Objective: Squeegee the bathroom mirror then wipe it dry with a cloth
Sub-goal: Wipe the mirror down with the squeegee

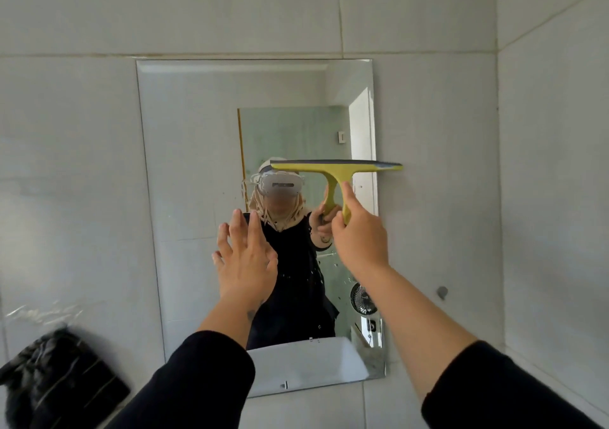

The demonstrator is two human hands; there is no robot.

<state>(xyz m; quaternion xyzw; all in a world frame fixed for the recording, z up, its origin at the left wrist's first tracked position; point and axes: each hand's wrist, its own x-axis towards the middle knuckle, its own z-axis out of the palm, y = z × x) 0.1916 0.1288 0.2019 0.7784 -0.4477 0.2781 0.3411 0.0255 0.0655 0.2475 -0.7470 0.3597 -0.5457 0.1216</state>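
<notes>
Nearest, two forearms in dark sleeves reaching up and forward toward the wall. Left hand (pixel 245 263) spread flat, fingers splayed wide, gripping nothing, raised before the lower middle of the glass; whether the palm touches the surface cannot be told. Right hand (pixel 359 230) closed around the stem of the yellow-green plastic T-shaped squeegee (pixel 336 168), thumb and forefinger laid up along the handle, the rest wrapped about its lower end.

Squeegee above and just beyond the right hand, far nearer to it than to the left. Handle pointing down into the grip; blade bar on top, long axis running level, left to right, parallel to the upper edge of the mirror. Right tip of the bar overhanging the right edge of the glass onto the tile; left tip near mid-width. Blade at roughly mid-height, apparently against the glass, though contact cannot be confirmed.

Behind, the tall rectangular frameless bevelled wall mirror (pixel 184 151), long axis upright, droplets speckling the lower right part. Judged from that: right-hand strip in hand, a straight downward pull toward the bottom edge called for, bar kept level; left half probably yet to be covered.

Down at the lower left, well apart from both hands, a dark crumpled cloth (pixel 56 376), untouched, likely for the drying step.

All around, pale grey wall tiles (pixel 543 198).
</notes>
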